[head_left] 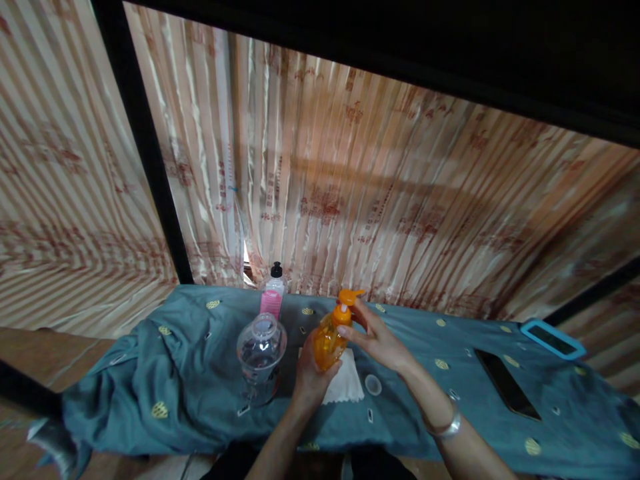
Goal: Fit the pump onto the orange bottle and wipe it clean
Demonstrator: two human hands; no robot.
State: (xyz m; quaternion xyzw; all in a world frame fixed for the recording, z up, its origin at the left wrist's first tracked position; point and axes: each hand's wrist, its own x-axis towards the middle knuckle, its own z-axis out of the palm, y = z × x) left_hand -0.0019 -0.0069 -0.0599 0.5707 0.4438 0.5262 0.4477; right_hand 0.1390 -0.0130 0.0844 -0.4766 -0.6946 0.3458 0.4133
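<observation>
An orange, see-through pump bottle with an orange pump head is held up over the cloth-covered table, tilted slightly to the right. My left hand is wrapped round its lower body. At the pump's collar, the thumb and fingers of my right hand close in from the right side. Beneath the bottle lies a white cloth, partly hidden by my left hand. A small translucent disc rests beside the cloth. To the left stands a clear plastic cup with a domed lid.
Behind the cup is a clear bottle with a pink label and black cap. A dark phone and a blue-framed device lie at the right. A green patterned cloth covers the table; striped curtains hang behind it.
</observation>
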